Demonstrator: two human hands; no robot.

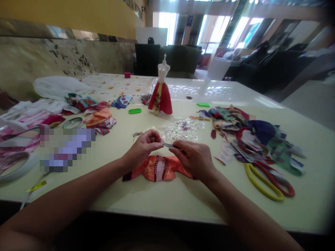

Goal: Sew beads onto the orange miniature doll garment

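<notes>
My left hand (142,148) and my right hand (193,158) meet at the middle of the table. My right fingers grip slim metal tweezers (169,145), and their tip reaches my left fingertips. Those fingertips are pinched together, hiding whatever lies between them. An orange patterned fabric piece (157,169) lies just below both hands. Beyond them is a clear plastic bag of sequins and beads (180,130), with a few loose beads (137,134) by its left side. A white dress form (161,92) wearing a red skirt stands upright further back.
A heap of fabric scraps (243,134) fills the right side, with yellow-and-red-handled scissors (264,181) at its front. More cloth (89,103) and a white plastic bag (59,87) lie to the left. Green plastic pieces (134,111) rest near the dress form.
</notes>
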